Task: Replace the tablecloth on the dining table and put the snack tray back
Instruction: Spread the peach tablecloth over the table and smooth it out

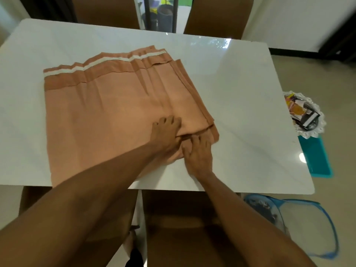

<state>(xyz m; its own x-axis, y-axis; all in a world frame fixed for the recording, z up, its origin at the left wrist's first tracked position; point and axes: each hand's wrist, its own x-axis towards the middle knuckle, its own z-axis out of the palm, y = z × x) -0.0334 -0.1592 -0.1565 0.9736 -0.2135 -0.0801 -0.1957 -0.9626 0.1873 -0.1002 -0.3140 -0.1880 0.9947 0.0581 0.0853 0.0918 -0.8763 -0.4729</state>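
Head view: the right grip (198, 157) lies at the near right corner of the folded tablecloth (107, 116), its fingers curled into the edge of the lower layers and grasping them. Touching it on the left, the left grip (166, 134) rests on the top layer with bent fingertips pressing the fabric; its thumb is hidden in the fold, so I cannot tell whether it pinches. The peach cloth lies on the left and middle of the white tabletop (240, 89). Its white-striped hem runs along the far side, its stacked folds fan out on the right, and its near edge reaches the tabletop's near rim. Bare glossy surface stretches to the right and along the far side. Past the right rim the snack tray (316, 130), lace-edged and holding packets, sits on a teal surface (317, 160), well apart from the cloth. A blue mesh basket (308, 228) stands lower right, and a brown chair (183, 218) is tucked under the near rim.
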